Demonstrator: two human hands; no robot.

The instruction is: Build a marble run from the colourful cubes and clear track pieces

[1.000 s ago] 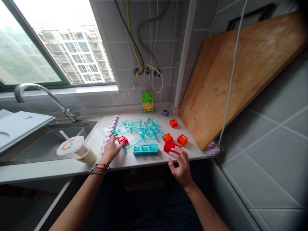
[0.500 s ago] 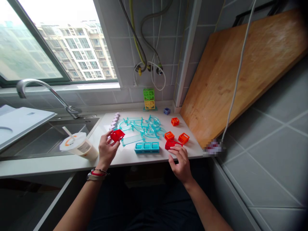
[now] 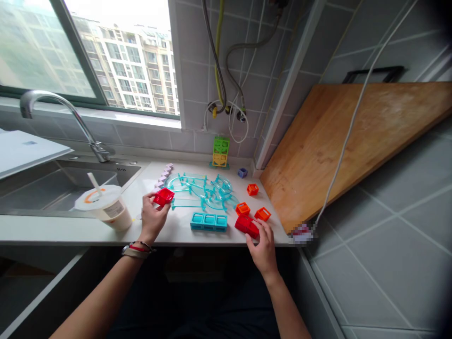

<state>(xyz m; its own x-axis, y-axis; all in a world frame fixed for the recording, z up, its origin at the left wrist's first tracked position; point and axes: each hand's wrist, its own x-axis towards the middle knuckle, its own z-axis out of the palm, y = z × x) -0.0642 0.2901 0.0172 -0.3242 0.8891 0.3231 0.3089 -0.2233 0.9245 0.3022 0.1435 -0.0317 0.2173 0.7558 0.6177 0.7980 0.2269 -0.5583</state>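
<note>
Right hand point(image 3: 264, 249): thumb and fingers pinching a red pair of blocks point(image 3: 245, 226), apparently joined, near the worktop's point(image 3: 176, 234) front edge. Left hand point(image 3: 152, 221): pinching one red block point(image 3: 164, 196), separate. Cup point(image 3: 115, 214): beside it, likely crowding that side. Teal row point(image 3: 209, 222): three joined. Orange blocks point(image 3: 262, 213): three, loose. Teal tracks point(image 3: 208, 189): covering the middle. Purple block point(image 3: 242, 173): single. Green-and-yellow stack point(image 3: 221, 150): assembled, rear.

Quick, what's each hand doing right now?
Left hand: closed, holding a hollow red cube.
Right hand: touching the red double block; whether it's gripping can't be told.
</note>
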